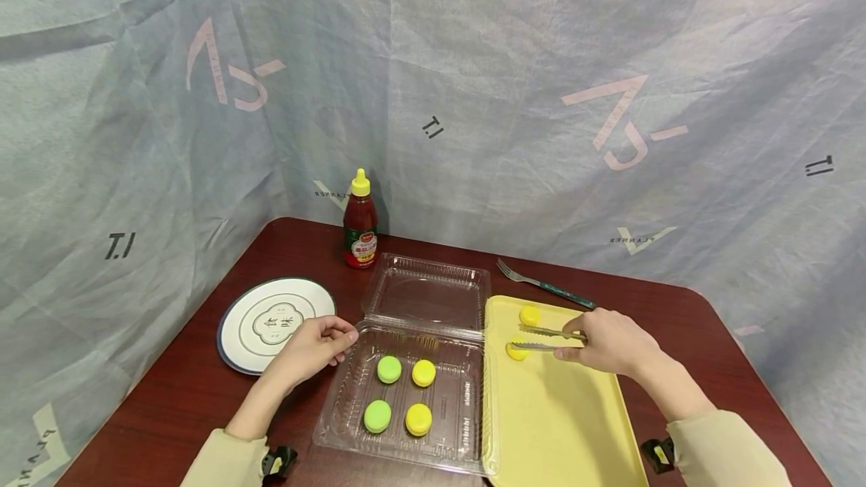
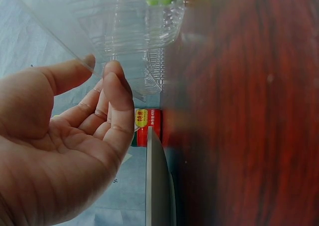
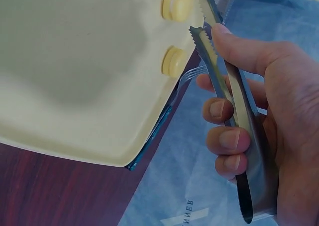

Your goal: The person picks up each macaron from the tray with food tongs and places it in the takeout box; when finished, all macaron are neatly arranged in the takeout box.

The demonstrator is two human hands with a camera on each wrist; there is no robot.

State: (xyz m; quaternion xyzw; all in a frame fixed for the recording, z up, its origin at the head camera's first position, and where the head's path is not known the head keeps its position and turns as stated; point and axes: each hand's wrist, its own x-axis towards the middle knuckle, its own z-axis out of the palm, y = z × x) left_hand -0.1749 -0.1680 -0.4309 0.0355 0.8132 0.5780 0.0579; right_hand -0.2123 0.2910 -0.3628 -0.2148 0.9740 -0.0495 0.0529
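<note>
My left hand [image 1: 314,348] pinches the left rim of a clear plastic container [image 1: 467,367] between thumb and fingertips, as the left wrist view shows. Its hinged lid [image 1: 429,293] lies folded back. Inside sit two green macarons [image 1: 389,369] and two yellow macarons [image 1: 419,419]. In my right hand [image 1: 612,340] are metal tongs [image 3: 249,131] with serrated tips, their arms parted. The tips hover over a yellow tray [image 1: 575,427], near a yellow macaron [image 1: 517,350] that they partly cover in the head view. Another yellow macaron [image 1: 530,315] lies behind it. Nothing is between the tips.
A white plate [image 1: 243,322] with a dark rim lies left of the container. Behind the container stands a red sauce bottle [image 1: 361,228] with a yellow cap. A fork [image 1: 548,285] rests beyond the tray's far edge. Grey cloth hangs behind the dark red table [image 1: 169,397].
</note>
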